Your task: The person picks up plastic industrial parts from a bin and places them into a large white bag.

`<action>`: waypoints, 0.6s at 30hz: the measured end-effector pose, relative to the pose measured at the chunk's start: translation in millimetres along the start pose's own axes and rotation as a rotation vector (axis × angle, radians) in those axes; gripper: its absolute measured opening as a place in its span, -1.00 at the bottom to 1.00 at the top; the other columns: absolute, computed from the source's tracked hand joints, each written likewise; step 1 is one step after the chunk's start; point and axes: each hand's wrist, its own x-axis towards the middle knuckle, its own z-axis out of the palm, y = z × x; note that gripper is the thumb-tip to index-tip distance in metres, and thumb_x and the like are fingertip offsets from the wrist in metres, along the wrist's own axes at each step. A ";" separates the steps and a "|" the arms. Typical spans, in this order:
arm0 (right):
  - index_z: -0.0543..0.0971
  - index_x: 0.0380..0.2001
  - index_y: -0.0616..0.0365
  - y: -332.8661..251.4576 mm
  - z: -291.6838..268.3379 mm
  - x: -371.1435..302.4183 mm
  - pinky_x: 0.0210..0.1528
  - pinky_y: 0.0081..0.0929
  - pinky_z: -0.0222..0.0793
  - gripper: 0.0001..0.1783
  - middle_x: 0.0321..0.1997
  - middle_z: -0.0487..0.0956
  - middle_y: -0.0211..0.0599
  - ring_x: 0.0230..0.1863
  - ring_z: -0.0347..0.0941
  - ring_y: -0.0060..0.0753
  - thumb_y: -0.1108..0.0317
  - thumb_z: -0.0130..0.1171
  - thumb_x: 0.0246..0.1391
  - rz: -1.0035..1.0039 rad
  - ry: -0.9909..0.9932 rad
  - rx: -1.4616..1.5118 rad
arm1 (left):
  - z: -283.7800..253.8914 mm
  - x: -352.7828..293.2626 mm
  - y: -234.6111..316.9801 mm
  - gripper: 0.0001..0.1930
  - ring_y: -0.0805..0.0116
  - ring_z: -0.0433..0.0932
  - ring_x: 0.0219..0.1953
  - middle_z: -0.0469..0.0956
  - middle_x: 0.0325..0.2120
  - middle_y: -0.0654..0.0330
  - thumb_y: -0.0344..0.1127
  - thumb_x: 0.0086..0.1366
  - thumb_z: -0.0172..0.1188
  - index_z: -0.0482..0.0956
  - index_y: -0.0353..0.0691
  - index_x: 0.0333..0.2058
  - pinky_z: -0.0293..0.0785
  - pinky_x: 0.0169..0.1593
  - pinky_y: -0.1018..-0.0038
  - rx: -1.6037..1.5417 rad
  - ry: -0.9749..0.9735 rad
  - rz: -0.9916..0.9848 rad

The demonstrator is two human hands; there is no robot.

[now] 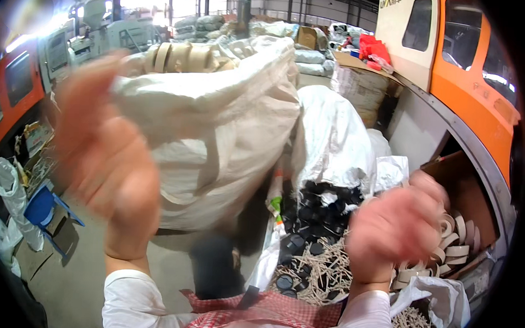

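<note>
My left hand [109,158] is raised in front of a large white woven sack [217,145], its fingers reaching upward and smeared by motion. Nothing shows in it. On the right, my right hand [396,223] hovers with fingers curled in, also blurred; whether it holds anything is hidden. Close beside it, cream plastic-looking rings [459,250] fill an open cardboard box [478,197]. Similar wide rings [182,57] are heaped at the top of the big sack. Below and left of my right hand lie black round parts [315,215] and thin beige stick-like pieces [325,264].
A second white sack [335,137] stands right of the big one. Orange-and-white machines [474,73] line the right side. A blue stool [44,208] stands at left. A dark blurred shape [215,266] is low in the middle. Stacked bags [309,61] stand behind.
</note>
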 end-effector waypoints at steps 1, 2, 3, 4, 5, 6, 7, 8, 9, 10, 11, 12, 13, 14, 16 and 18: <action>0.50 -0.23 0.06 -3.3 -26.4 11.6 -0.01 -0.22 0.24 -0.76 -0.19 0.52 -0.39 -0.16 0.39 -0.23 0.20 0.13 0.07 -0.038 0.022 -0.073 | 7.5 5.3 9.4 -0.50 0.22 0.30 0.17 0.37 0.08 -0.02 -0.28 0.28 0.10 0.27 -0.38 0.13 0.14 0.24 0.33 -0.018 0.019 0.086; 0.50 -0.23 0.06 0.6 -39.6 20.0 -0.01 -0.22 0.24 -0.76 -0.19 0.52 -0.39 -0.16 0.39 -0.24 0.21 0.13 0.07 -0.060 0.035 -0.125 | 12.3 12.4 16.5 -0.50 0.22 0.30 0.17 0.37 0.07 -0.02 -0.28 0.27 0.10 0.27 -0.39 0.13 0.14 0.24 0.33 -0.026 0.021 0.137; 0.50 -0.22 0.06 5.1 -52.0 29.1 -0.01 -0.23 0.24 -0.76 -0.19 0.52 -0.39 -0.16 0.39 -0.24 0.21 0.13 0.07 -0.078 0.034 -0.178 | 17.8 19.0 19.5 -0.50 0.21 0.31 0.17 0.38 0.07 -0.02 -0.27 0.27 0.11 0.27 -0.39 0.13 0.14 0.24 0.33 -0.032 0.033 0.172; 0.50 -0.22 0.07 8.4 -56.1 33.5 -0.01 -0.24 0.24 -0.76 -0.19 0.52 -0.38 -0.15 0.39 -0.25 0.22 0.13 0.08 -0.087 0.040 -0.203 | 18.9 24.0 19.5 -0.49 0.21 0.31 0.17 0.38 0.07 -0.02 -0.27 0.26 0.11 0.28 -0.39 0.12 0.14 0.24 0.33 -0.022 0.029 0.208; 0.50 -0.22 0.07 10.4 -60.7 36.2 -0.01 -0.25 0.24 -0.77 -0.19 0.52 -0.38 -0.15 0.39 -0.25 0.22 0.13 0.08 -0.087 0.038 -0.229 | 16.7 26.4 22.7 -0.49 0.21 0.31 0.17 0.38 0.07 -0.02 -0.27 0.26 0.11 0.28 -0.39 0.12 0.14 0.24 0.33 -0.025 0.026 0.218; 0.50 -0.22 0.08 12.7 -64.5 38.3 -0.01 -0.25 0.24 -0.77 -0.19 0.52 -0.38 -0.15 0.39 -0.26 0.23 0.13 0.08 -0.084 0.032 -0.250 | 17.8 28.0 22.6 -0.49 0.21 0.31 0.17 0.38 0.07 -0.02 -0.27 0.25 0.12 0.28 -0.39 0.12 0.14 0.24 0.33 -0.026 0.022 0.233; 0.50 -0.22 0.08 15.7 -70.4 39.8 -0.01 -0.26 0.24 -0.77 -0.18 0.52 -0.37 -0.14 0.38 -0.27 0.23 0.13 0.08 -0.092 0.011 -0.283 | 22.6 24.1 22.7 -0.48 0.21 0.31 0.17 0.38 0.06 -0.01 -0.27 0.25 0.12 0.28 -0.40 0.12 0.14 0.24 0.33 -0.037 0.041 0.237; 0.50 -0.22 0.09 17.7 -75.9 42.0 -0.01 -0.27 0.24 -0.77 -0.18 0.52 -0.37 -0.14 0.38 -0.27 0.24 0.13 0.08 -0.105 -0.012 -0.310 | 27.1 22.1 22.3 -0.48 0.20 0.31 0.17 0.38 0.06 -0.01 -0.26 0.24 0.13 0.28 -0.40 0.12 0.14 0.24 0.33 -0.049 0.058 0.245; 0.50 -0.22 0.09 20.3 -79.1 46.2 -0.01 -0.27 0.24 -0.77 -0.18 0.52 -0.37 -0.14 0.38 -0.28 0.24 0.13 0.08 -0.120 -0.028 -0.335 | 32.0 20.7 19.9 -0.47 0.20 0.31 0.17 0.38 0.06 -0.01 -0.26 0.24 0.13 0.28 -0.40 0.12 0.14 0.24 0.32 -0.060 0.077 0.251; 0.50 -0.22 0.10 19.9 -79.5 49.1 -0.01 -0.28 0.24 -0.77 -0.18 0.52 -0.36 -0.13 0.38 -0.28 0.25 0.13 0.08 -0.112 -0.019 -0.335 | 27.0 27.4 23.7 -0.47 0.20 0.31 0.17 0.38 0.06 -0.01 -0.26 0.23 0.14 0.28 -0.40 0.12 0.14 0.24 0.32 -0.051 0.059 0.261; 0.50 -0.22 0.10 23.6 -77.5 53.9 -0.01 -0.29 0.24 -0.77 -0.18 0.51 -0.36 -0.13 0.38 -0.29 0.25 0.12 0.08 -0.110 -0.004 -0.329 | 23.9 36.0 24.6 -0.47 0.20 0.31 0.17 0.38 0.06 -0.01 -0.26 0.23 0.14 0.28 -0.41 0.11 0.14 0.24 0.32 -0.038 0.042 0.275; 0.50 -0.22 0.10 30.6 -80.6 50.6 -0.01 -0.29 0.24 -0.77 -0.18 0.51 -0.36 -0.13 0.38 -0.29 0.25 0.12 0.08 -0.094 0.000 -0.345 | 29.2 40.3 23.3 -0.46 0.19 0.31 0.17 0.38 0.05 -0.01 -0.25 0.22 0.15 0.28 -0.41 0.11 0.14 0.24 0.32 -0.045 0.028 0.285; 0.50 -0.22 0.11 39.7 -82.4 49.3 -0.01 -0.30 0.24 -0.77 -0.18 0.51 -0.35 -0.12 0.38 -0.30 0.26 0.12 0.08 -0.071 0.007 -0.346 | 34.5 44.9 23.8 -0.46 0.19 0.31 0.17 0.38 0.05 -0.01 -0.25 0.22 0.15 0.28 -0.41 0.11 0.14 0.24 0.32 -0.046 0.007 0.289; 0.50 -0.22 0.11 47.9 -81.4 42.8 -0.01 -0.31 0.24 -0.77 -0.18 0.51 -0.35 -0.12 0.38 -0.31 0.26 0.12 0.08 -0.026 0.015 -0.340 | 38.2 50.3 25.9 -0.46 0.19 0.31 0.17 0.38 0.05 -0.01 -0.25 0.22 0.15 0.28 -0.41 0.11 0.14 0.24 0.32 -0.042 -0.038 0.284; 0.50 -0.22 0.12 31.9 -91.8 76.1 -0.01 -0.32 0.24 -0.78 -0.17 0.51 -0.34 -0.11 0.38 -0.32 0.27 0.12 0.08 -0.100 -0.030 -0.394 | 35.1 64.2 37.7 -0.45 0.19 0.31 0.17 0.39 0.04 -0.01 -0.25 0.21 0.16 0.28 -0.42 0.11 0.14 0.24 0.32 -0.049 0.049 0.324; 0.50 -0.22 0.13 23.5 -96.6 76.0 -0.01 -0.34 0.24 -0.78 -0.17 0.51 -0.34 -0.10 0.37 -0.33 0.28 0.12 0.08 -0.122 -0.115 -0.459 | 46.4 43.5 36.2 -0.44 0.18 0.31 0.16 0.39 0.04 -0.01 -0.24 0.20 0.17 0.28 -0.42 0.10 0.13 0.24 0.32 -0.077 0.107 0.309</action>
